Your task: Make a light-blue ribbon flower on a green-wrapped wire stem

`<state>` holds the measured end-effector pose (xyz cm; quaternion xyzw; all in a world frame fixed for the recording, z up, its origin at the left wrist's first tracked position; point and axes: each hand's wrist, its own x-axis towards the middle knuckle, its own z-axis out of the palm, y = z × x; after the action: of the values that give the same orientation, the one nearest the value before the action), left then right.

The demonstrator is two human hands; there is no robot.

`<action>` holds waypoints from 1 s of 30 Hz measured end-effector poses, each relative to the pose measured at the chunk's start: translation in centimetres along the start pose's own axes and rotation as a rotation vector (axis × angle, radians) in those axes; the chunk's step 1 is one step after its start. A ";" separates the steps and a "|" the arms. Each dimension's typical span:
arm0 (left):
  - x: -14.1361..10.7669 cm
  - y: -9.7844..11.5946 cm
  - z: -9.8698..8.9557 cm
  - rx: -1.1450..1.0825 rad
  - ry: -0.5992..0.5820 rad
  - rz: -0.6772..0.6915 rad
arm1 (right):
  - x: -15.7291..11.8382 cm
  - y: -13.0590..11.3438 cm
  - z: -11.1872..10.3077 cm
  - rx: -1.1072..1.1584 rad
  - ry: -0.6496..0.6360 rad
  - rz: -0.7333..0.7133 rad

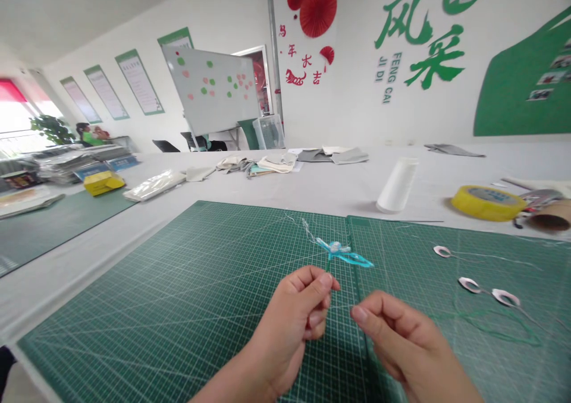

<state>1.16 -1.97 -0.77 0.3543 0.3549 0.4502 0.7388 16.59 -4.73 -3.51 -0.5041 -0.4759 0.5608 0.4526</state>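
A small blue flower (335,248) with long, thread-outlined petals and a pale centre stands up from the fingertips of my left hand (298,308). Thumb and forefinger pinch its short green stem, and a thin silvery wire trails off its upper left. Just to the right, apart from the flower, my right hand (397,337) is closed with thumb and forefinger pressed together; what they hold, if anything, is too small to make out. A loop of green thread (504,326) lies on the right cutting mat (414,260), running towards my right hand.
Several white oval pieces (506,298) on wires lie at the right. Behind them are yellow tape (488,202), a cardboard tube (553,214) and a white cone (398,184). Folded cloths (276,164) lie further back, with a yellow box (103,182) at left.
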 end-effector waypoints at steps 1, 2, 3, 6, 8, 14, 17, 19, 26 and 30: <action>0.0 0.1 0.0 -0.013 -0.006 0.009 | 0.0 -0.1 -0.2 -0.010 0.005 0.002; 0.0 0.1 -0.1 -0.025 -0.011 0.016 | 0.0 -0.1 -0.4 -0.024 0.008 0.005; 0.0 0.2 -0.1 -0.034 -0.017 0.022 | 0.0 -0.2 -0.7 -0.039 0.014 0.004; -0.1 0.4 -0.3 -0.041 -0.016 0.027 | 0.2 -0.4 -1.3 -0.095 0.046 0.000; -0.1 0.6 -0.4 -0.036 -0.007 0.038 | 0.3 -0.5 -1.7 -0.129 0.058 -0.003; 0.0 0.9 -0.5 0.015 0.024 0.064 | 0.3 -0.8 -2.9 -0.179 0.086 0.008; 0.1 1.1 -0.7 0.057 0.068 0.083 | 0.2 -0.9 -3.7 -0.185 0.114 0.008; 0.2 1.3 -0.9 0.080 0.097 0.097 | 0.2 -0.8 -4.3 -0.199 0.125 0.009; 0.1 1.5 -1.4 0.138 0.136 0.133 | 0.3 -0.3 -6.4 -0.445 0.113 -0.052; 0.2 1.8 -1.4 0.188 0.172 0.151 | 0.3 0.2 -7.0 -0.525 0.082 -0.057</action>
<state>-0.66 -0.89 -0.03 0.4077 0.4297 0.4980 0.6334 23.56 -3.89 -4.05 -0.6130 -0.6002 0.3844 0.3408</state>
